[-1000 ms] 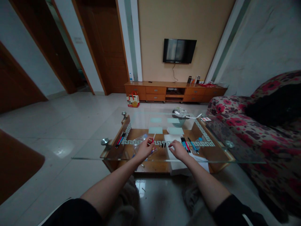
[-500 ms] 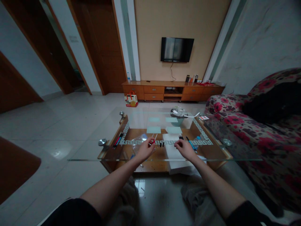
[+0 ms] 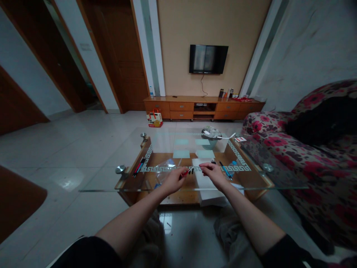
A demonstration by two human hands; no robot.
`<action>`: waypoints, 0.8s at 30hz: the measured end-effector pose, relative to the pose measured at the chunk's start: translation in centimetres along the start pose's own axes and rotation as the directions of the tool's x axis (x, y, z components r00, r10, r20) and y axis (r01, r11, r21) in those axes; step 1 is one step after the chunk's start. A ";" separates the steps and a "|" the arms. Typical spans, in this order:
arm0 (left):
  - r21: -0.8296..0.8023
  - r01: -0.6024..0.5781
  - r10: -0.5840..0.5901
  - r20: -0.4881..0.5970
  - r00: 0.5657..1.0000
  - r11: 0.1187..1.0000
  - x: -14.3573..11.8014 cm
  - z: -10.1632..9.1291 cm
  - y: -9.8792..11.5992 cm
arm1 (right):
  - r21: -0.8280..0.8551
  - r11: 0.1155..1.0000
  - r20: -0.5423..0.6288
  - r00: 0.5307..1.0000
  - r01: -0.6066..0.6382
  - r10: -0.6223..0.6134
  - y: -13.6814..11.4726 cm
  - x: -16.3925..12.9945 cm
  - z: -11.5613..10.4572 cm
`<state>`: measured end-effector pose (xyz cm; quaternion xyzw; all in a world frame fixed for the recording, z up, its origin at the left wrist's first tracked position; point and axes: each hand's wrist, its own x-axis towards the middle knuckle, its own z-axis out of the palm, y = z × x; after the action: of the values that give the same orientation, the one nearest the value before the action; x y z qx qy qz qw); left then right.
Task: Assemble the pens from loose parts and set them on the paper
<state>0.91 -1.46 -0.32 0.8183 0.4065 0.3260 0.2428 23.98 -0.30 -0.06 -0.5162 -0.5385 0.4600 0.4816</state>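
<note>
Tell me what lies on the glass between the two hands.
Between the left hand and right hand, the head view shows small black caps beside the red pen.

A single head-worn camera looks forward and down over the glass table (image 3: 111, 182), hands close below.

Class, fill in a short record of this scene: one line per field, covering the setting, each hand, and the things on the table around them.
Setting: living room, glass coffee table
Left hand: pinches a red pen, tip toward the right hand
Right hand: over the white paper, fingers bent, its hold unclear
Between hands: small black caps
Left of hands: clear plastic bag; pens at table's left edge
Right of hands: blue pen
Far end: bowl
</note>
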 end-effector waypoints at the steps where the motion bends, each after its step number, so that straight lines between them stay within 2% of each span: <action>1: 0.010 -0.014 0.014 0.008 1.000 1.000 0.0 0.0 0.1 | -0.015 1.000 0.009 1.000 0.013 -0.013 -0.1 0.0 0.1; 6: 0.044 -0.052 0.050 0.045 0.998 0.998 0.1 0.0 0.2 | -0.075 0.996 0.056 0.997 0.056 -0.052 0.1 -0.1 0.2; 24: 0.056 -0.063 0.059 0.067 0.996 0.996 0.0 0.0 0.3 | -0.126 0.984 0.050 0.992 0.122 -0.117 -0.1 0.1 -0.2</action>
<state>1.06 -1.61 -0.12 0.8473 0.3822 0.2943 0.2222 24.16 -0.20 0.11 -0.5032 -0.6073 0.4054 0.4623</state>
